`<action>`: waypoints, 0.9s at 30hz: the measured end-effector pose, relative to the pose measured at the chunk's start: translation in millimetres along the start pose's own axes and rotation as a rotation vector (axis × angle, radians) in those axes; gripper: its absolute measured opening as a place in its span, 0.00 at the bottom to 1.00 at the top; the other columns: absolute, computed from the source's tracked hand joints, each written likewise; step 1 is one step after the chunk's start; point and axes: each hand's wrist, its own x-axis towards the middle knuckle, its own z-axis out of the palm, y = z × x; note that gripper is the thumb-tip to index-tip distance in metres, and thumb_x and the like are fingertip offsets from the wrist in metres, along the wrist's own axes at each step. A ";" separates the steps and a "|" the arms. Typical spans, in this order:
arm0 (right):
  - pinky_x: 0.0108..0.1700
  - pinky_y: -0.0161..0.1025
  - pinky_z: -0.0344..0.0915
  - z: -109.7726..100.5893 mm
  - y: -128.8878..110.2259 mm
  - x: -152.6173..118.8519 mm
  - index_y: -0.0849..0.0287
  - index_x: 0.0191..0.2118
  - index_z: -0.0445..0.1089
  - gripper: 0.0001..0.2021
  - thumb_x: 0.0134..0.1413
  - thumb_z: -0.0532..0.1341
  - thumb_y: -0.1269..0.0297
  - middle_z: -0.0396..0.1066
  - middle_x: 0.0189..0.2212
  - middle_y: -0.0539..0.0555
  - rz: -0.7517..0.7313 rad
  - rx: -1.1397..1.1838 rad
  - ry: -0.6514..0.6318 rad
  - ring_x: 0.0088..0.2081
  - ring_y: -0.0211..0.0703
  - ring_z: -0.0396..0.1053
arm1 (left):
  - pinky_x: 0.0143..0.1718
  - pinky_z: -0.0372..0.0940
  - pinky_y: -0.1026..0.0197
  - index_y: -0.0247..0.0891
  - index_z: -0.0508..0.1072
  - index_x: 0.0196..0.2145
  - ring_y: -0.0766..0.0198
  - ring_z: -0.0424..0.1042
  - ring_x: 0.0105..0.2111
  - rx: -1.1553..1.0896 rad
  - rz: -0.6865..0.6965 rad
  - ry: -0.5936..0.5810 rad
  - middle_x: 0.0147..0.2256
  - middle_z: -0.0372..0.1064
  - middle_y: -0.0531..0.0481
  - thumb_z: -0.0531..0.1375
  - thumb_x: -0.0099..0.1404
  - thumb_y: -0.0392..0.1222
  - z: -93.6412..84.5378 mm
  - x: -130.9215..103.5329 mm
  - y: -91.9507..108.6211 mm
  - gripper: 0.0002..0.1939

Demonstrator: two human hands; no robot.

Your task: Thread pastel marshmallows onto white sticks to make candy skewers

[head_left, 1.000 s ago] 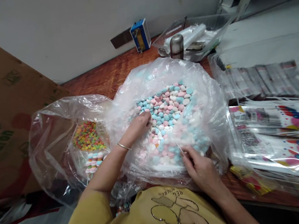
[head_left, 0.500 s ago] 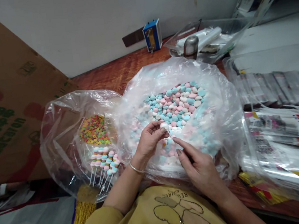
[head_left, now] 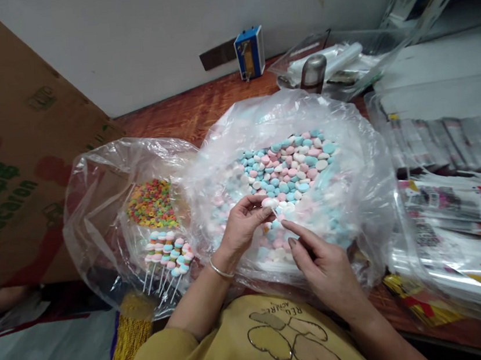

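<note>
A large clear bag (head_left: 368, 187) lies open, with pink, blue and white candies (head_left: 286, 165) inside. Above it, my left hand (head_left: 245, 221) pinches a white candy (head_left: 270, 202) between thumb and fingers. A short white stick (head_left: 276, 213) slants down from that candy towards my right hand (head_left: 320, 258). The right index fingertip is at the stick's lower end, with the thumb apart from it. To the left, a second clear bag (head_left: 91, 216) holds small colourful ring candies (head_left: 151, 204) and several finished candy skewers (head_left: 169, 253) on white sticks.
A cardboard box (head_left: 12, 144) stands at the left. Behind the bags are a blue box (head_left: 250, 53), a metal cylinder (head_left: 313, 73) and a clear tray (head_left: 378, 69). Printed packaging (head_left: 470, 233) lies at the right, and gold fringe (head_left: 131, 345) hangs at the lower left.
The view has shifted slightly. The left hand still pinches the white candy, and more of the white stick shows between the hands.
</note>
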 end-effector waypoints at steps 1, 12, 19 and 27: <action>0.40 0.39 0.72 -0.1 -0.4 0.2 0.59 0.58 0.76 0.18 0.68 0.57 0.63 0.82 0.37 0.55 0.017 0.010 -0.002 0.33 0.43 0.76 | 0.34 0.72 0.63 0.35 0.76 0.39 0.68 0.75 0.28 0.011 0.005 -0.003 0.33 0.77 0.51 0.78 0.47 0.48 -0.7 -0.3 -0.8 0.25; 0.27 0.35 0.64 3.9 -4.4 1.5 0.63 0.56 0.76 0.20 0.66 0.56 0.62 0.72 0.24 0.51 0.173 0.083 0.028 0.26 0.40 0.68 | 0.33 0.70 0.65 0.37 0.76 0.38 0.68 0.75 0.29 0.192 0.161 -0.043 0.30 0.76 0.52 0.74 0.56 0.50 7.4 -5.0 -3.8 0.19; 0.24 0.34 0.61 8.8 -4.2 3.8 0.63 0.57 0.76 0.20 0.65 0.57 0.62 0.69 0.21 0.49 0.181 0.093 0.045 0.23 0.39 0.64 | 0.34 0.71 0.63 0.37 0.77 0.38 0.66 0.76 0.29 0.219 0.157 -0.078 0.29 0.76 0.51 0.74 0.56 0.53 7.7 -5.4 -5.0 0.20; 0.17 0.31 0.53 11.2 3.8 -0.4 0.61 0.57 0.74 0.19 0.67 0.59 0.58 0.61 0.18 0.44 0.231 0.136 0.035 0.17 0.35 0.54 | 0.35 0.71 0.61 0.37 0.78 0.38 0.65 0.75 0.29 0.180 0.181 -0.083 0.29 0.75 0.50 0.73 0.56 0.55 7.2 -5.2 -17.8 0.20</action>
